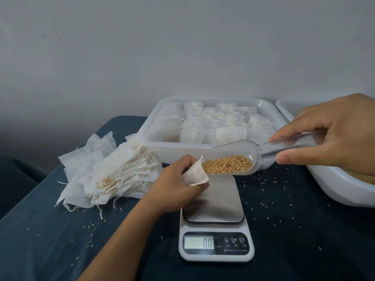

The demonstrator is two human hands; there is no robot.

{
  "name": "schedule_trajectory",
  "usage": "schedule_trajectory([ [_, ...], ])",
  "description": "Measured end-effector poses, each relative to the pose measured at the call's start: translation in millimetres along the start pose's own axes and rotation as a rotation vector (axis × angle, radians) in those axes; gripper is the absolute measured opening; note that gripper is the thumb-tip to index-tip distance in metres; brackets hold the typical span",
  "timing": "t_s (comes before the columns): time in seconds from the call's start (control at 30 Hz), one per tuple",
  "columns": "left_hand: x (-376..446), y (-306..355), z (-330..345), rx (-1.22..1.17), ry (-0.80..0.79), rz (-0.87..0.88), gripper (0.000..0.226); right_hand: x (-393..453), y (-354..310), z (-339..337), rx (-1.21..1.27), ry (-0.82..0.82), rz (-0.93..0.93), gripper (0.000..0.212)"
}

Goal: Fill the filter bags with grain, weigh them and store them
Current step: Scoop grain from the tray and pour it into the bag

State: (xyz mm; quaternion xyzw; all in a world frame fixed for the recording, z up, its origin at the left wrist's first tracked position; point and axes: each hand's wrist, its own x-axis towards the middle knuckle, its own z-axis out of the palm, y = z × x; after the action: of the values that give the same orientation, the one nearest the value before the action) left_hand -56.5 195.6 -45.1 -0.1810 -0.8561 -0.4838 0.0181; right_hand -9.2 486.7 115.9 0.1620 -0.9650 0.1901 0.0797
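Dark cloth (60,240); left hand (174,189) pinching filter bag (195,174), right hand (332,130) gripping scoop (233,157) above scale (215,230).

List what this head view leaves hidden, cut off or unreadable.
- Right bin: cut off by the frame's right edge; the right hand covers most of its grain.
- Filter bag: its inside is hidden by its own cloth.
- Scale: button labels too small to read.
- Tray: bags' fill hidden by cloth.

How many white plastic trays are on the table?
2. One tray sits behind the scale, packed with filled filter bags. The other tray is at the right edge, partly cut off by the frame, holding grain. More could lie out of view.
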Motion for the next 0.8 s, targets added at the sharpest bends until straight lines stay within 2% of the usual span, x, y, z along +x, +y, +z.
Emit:
schedule_trajectory([
  [0.5,1.1,1.0,-2.0,-0.049,0.024,-0.007,0.024,2.4,3.6,0.0,0.024,-0.008,0.052,0.039],
  [0.7,0.7,2.4,-2.5,-0.087,0.031,-0.048,0.026,5.0,6.3,-0.9,0.001,-0.011,0.057,0.043],
  [0.8,0.6,3.6,-4.1,-0.161,0.048,-0.075,0.023,9.7,13.2,3.4,0.070,-0.046,0.063,0.051],
])
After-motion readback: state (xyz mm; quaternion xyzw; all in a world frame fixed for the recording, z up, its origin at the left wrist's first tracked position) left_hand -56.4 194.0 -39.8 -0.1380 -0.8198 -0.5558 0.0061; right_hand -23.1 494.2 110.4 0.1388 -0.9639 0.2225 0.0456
